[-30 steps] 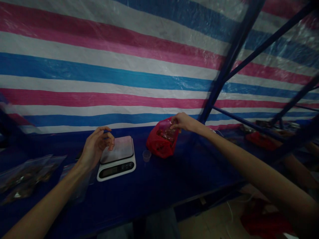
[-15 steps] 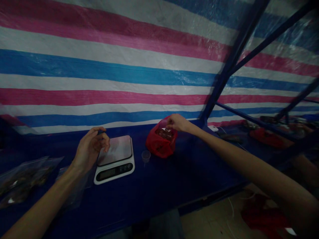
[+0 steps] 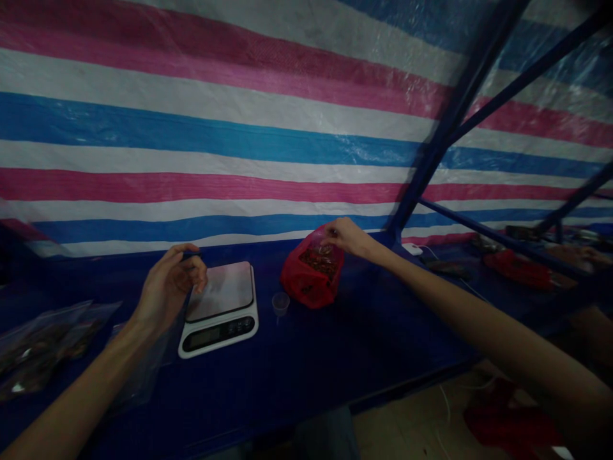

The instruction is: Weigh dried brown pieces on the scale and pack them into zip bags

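Note:
My left hand hovers by the left edge of a white kitchen scale, fingers loosely bent and apart, holding nothing visible. The scale's plate is bare, and its dark display faces me. To the right stands an open red plastic bag with small brown dried pieces inside. My right hand is at the bag's mouth, its fingers pinched together. Something clear shows by the fingertips, but its kind is unclear. Between scale and bag is a small clear plastic cup.
Clear zip bags with brown contents lie at the left, and flat clear bags beside the scale. Behind the blue table hangs a striped sheet. A blue metal frame rises at the right, with another person's hand beyond.
My right hand stays at the bag's mouth, while more of the brown pieces show inside. The shiny clear item over them is less visible. My left hand has barely moved.

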{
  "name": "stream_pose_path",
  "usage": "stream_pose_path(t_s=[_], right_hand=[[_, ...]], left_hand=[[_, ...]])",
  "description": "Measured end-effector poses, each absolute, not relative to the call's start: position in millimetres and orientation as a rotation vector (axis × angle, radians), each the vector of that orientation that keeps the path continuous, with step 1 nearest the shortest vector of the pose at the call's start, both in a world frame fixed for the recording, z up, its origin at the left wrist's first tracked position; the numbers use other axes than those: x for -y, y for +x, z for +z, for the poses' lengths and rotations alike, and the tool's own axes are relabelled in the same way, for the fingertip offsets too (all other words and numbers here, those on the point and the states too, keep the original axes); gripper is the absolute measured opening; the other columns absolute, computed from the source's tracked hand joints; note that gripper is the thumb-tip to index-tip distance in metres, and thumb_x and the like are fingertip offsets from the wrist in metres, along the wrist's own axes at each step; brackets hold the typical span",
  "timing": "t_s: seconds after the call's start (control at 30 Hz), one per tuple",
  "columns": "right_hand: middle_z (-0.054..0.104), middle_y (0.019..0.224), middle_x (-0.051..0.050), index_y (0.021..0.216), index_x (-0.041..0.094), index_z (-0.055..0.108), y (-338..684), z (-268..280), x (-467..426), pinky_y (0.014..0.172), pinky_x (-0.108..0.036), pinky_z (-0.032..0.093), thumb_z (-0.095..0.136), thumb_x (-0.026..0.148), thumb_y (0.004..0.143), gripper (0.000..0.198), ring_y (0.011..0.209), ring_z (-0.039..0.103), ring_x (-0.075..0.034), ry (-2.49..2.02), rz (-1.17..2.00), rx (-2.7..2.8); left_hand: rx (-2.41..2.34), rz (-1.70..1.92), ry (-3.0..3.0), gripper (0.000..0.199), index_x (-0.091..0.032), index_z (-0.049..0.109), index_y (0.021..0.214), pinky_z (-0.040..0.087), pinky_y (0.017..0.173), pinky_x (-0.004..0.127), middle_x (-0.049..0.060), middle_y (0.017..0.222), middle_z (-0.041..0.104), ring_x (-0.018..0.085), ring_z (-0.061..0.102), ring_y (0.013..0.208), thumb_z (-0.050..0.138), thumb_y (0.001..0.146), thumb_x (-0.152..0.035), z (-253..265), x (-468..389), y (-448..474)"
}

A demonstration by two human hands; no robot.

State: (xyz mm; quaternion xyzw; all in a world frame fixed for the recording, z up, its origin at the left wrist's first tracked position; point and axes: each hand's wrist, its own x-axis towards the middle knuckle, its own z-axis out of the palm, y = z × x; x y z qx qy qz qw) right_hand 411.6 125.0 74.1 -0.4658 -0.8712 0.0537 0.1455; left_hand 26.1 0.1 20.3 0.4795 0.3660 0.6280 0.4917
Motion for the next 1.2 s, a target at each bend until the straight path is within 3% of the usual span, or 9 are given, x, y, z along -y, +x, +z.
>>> stream_pose_path(t_s=[0.1,0.2,0.37,0.5,0.63,0.73,0.8,1.03,1.2], right_hand=[[0.072,0.079,-0.008,0.08,0.015,0.074,412.1,70.1,-123.5,0.067,-0.031,0.033,0.057,0.015,0.092,0.021,0.071,0.058,-0.017,-1.293,0.068,2.547],[0.071,0.08,-0.008,0.081,0.016,0.072,412.3,67.6,-121.8,0.067,-0.031,0.032,0.054,0.009,0.089,0.021,0.071,0.057,-0.017,-1.312,0.026,2.565],[0.069,0.074,-0.007,0.074,0.016,0.07,414.9,66.9,-119.6,0.063,-0.031,0.029,0.062,0.019,0.089,0.017,0.066,0.054,-0.015,-1.354,0.064,2.558],[0.071,0.084,-0.01,0.082,0.015,0.072,417.1,62.7,-118.3,0.067,-0.032,0.031,0.051,0.018,0.096,0.025,0.073,0.057,-0.018,-1.35,-0.034,2.558],[0.072,0.09,-0.012,0.092,0.012,0.071,416.8,55.4,-116.5,0.067,-0.031,0.033,0.05,0.011,0.089,0.021,0.076,0.058,-0.018,-1.376,-0.008,2.552],[0.071,0.088,-0.01,0.093,0.014,0.071,415.2,50.4,-117.0,0.063,-0.03,0.032,0.06,0.022,0.087,0.015,0.073,0.056,-0.018,-1.422,0.014,2.53],[0.07,0.087,-0.009,0.089,0.015,0.071,413.9,48.4,-118.7,0.062,-0.03,0.031,0.064,0.029,0.087,0.015,0.074,0.056,-0.018,-1.437,0.011,2.53],[0.065,0.067,-0.005,0.064,0.016,0.067,409.7,55.2,-120.5,0.06,-0.03,0.029,0.065,0.029,0.09,0.029,0.063,0.053,-0.015,-1.47,0.136,2.427],[0.07,0.082,-0.009,0.077,0.014,0.071,411.5,54.4,-119.0,0.067,-0.03,0.033,0.052,0.012,0.091,0.023,0.072,0.058,-0.016,-1.308,0.128,2.464]], left_hand=[[-0.892,1.529,1.162,0.021,-0.023,0.059,0.105,0.046,0.047,0.026,0.001,0.062,0.062,0.018,0.057,0.05,0.06,0.09,-0.038,21.3,0.3,27.8],[-0.89,1.532,1.158,0.019,-0.023,0.06,0.104,0.046,0.047,0.027,0.001,0.062,0.063,0.018,0.057,0.05,0.059,0.091,-0.037,22.4,1.2,29.6],[-0.884,1.537,1.16,0.019,-0.023,0.062,0.104,0.047,0.047,0.026,0.001,0.062,0.063,0.018,0.058,0.05,0.062,0.09,-0.036,22.7,1.7,32.0],[-0.879,1.535,1.169,0.021,-0.023,0.062,0.104,0.047,0.046,0.026,0.001,0.062,0.063,0.018,0.058,0.05,0.063,0.089,-0.038,22.8,1.7,32.9],[-0.876,1.534,1.175,0.021,-0.023,0.06,0.105,0.047,0.046,0.026,0.0,0.062,0.062,0.017,0.057,0.049,0.062,0.09,-0.038,22.8,1.4,33.6],[-0.875,1.526,1.181,0.022,-0.023,0.06,0.106,0.047,0.046,0.026,0.0,0.061,0.061,0.017,0.057,0.049,0.061,0.09,-0.038,21.4,1.0,33.7],[-0.882,1.523,1.185,0.021,-0.023,0.06,0.107,0.047,0.047,0.026,0.0,0.061,0.061,0.017,0.057,0.049,0.06,0.091,-0.038,20.1,0.8,33.2],[-0.866,1.526,1.171,0.021,-0.024,0.061,0.107,0.048,0.049,0.027,0.001,0.061,0.061,0.017,0.058,0.05,0.06,0.091,-0.037,20.5,0.9,32.6],[-0.853,1.518,1.183,0.022,-0.023,0.059,0.108,0.049,0.048,0.026,0.0,0.062,0.062,0.017,0.058,0.05,0.06,0.09,-0.036,20.6,0.7,33.5]])
